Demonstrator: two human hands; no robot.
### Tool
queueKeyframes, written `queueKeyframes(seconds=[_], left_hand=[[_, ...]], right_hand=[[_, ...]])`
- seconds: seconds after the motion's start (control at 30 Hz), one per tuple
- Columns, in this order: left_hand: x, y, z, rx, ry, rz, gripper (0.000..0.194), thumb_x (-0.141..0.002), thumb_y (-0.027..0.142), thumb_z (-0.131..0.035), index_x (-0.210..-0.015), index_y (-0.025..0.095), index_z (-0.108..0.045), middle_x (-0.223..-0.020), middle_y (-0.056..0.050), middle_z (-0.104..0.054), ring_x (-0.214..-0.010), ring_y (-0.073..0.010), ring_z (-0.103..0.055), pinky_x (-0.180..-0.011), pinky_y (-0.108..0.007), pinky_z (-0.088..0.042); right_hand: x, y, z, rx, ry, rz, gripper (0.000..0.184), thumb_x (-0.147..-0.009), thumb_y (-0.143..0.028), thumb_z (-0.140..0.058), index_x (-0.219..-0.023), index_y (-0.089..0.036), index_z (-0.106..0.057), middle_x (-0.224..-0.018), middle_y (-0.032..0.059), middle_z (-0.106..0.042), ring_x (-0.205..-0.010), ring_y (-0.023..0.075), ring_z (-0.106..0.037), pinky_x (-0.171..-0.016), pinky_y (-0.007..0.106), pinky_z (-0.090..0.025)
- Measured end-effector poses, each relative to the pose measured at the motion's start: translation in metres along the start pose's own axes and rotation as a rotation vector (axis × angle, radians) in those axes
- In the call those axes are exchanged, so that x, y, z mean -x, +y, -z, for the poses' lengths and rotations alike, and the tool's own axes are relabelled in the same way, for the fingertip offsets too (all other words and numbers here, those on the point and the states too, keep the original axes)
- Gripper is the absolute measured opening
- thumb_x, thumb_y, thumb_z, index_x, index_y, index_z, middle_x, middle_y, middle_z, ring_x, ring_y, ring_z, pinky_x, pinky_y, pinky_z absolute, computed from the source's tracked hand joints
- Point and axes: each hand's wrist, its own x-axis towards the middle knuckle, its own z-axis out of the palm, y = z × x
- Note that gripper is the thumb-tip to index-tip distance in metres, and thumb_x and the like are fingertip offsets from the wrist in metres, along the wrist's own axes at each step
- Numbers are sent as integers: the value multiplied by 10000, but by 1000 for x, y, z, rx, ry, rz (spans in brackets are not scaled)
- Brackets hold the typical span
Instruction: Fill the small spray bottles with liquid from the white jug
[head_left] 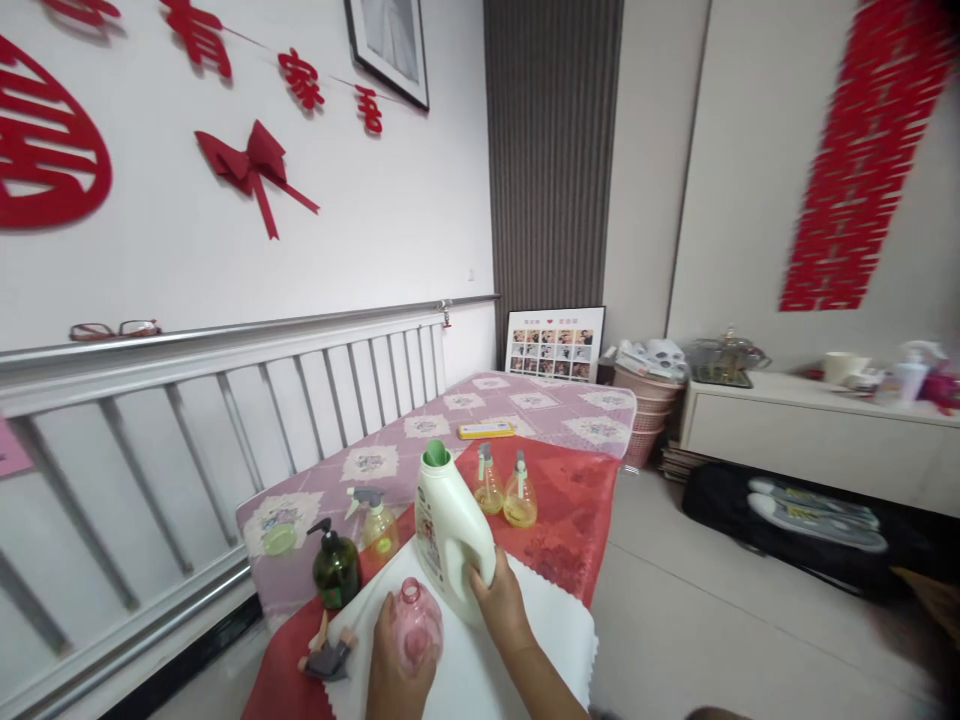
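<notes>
My right hand grips the handle of a white detergent jug with a green spout, held tilted above a white cloth. My left hand is wrapped round a small clear pink bottle whose neck is uncapped. The jug stands just beside and above the pink bottle. A grey trigger sprayer head lies loose on the cloth to the left of my left hand.
On the red cloth stand a dark green pump bottle, a yellow spray bottle and two small yellow spray bottles. A yellow box lies farther back. A railing runs along the left. Floor is to the right.
</notes>
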Motion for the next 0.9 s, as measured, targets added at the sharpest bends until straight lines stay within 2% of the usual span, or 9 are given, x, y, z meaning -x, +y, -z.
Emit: queueKeyframes(seconds=[0.07, 0.13, 0.27, 0.4, 0.63, 0.77, 0.9], left_hand=[[0, 8, 7, 37, -35, 38, 803, -798, 403, -491, -1448, 41, -187, -1527, -260, -406, -1431, -307, -430, -1187, -411, -392], [1, 14, 12, 73, -12, 54, 805, -798, 385, -493, -1457, 36, -188, -1545, -249, -385, -1454, -295, -394, -1212, -404, -350], [4, 20, 14, 114, -17, 66, 828, -771, 344, -526, -1458, 28, -187, -1546, -253, -380, -1472, -304, -360, -1223, -426, -329], [5, 20, 12, 114, 49, 38, 845, -736, 278, -545, -1470, 59, -190, -1534, -235, -411, -1455, -297, -391, -1217, -412, -343], [8, 27, 20, 100, 40, 47, 885, -740, 303, -577, -1481, 97, -140, -1557, -223, -350, -1478, -306, -339, -1233, -409, -310], [15, 28, 25, 122, 79, -14, 817, -826, 370, -491, -1493, 104, -102, -1590, -221, -278, -1498, -300, -287, -1250, -431, -258], [14, 23, 48, 98, 146, 27, 730, -914, 422, -390, -1510, 111, -106, -1631, -192, -230, -1518, -263, -254, -1236, -403, -290]], right_hand=[[-1, -1, 0, 1, -9, -6, 276, -744, -425, -563, -936, -227, -562, -903, 96, -760, -871, 285, -725, -790, 379, -553], [-2, -3, 1, 3, -14, -11, 281, -734, -444, -561, -914, -228, -556, -885, 100, -759, -857, 292, -722, -787, 394, -554], [-4, -4, 1, 11, -18, -17, 323, -719, -493, -565, -905, -228, -557, -874, 106, -762, -847, 299, -723, -771, 400, -559], [-6, -3, 1, 26, -23, -34, 324, -707, -512, -573, -881, -240, -552, -811, 91, -756, -774, 298, -722, -703, 394, -558], [-6, -3, 1, 26, -35, -43, 299, -711, -517, -565, -864, -262, -543, -811, 63, -749, -773, 282, -715, -704, 374, -548], [-6, -4, 1, 40, -29, -48, 298, -707, -515, -569, -862, -262, -547, -788, 59, -746, -766, 285, -716, -688, 371, -547], [-6, -4, 1, 55, -33, -51, 327, -711, -535, -555, -876, -253, -547, -811, 81, -750, -780, 293, -715, -708, 384, -547]])
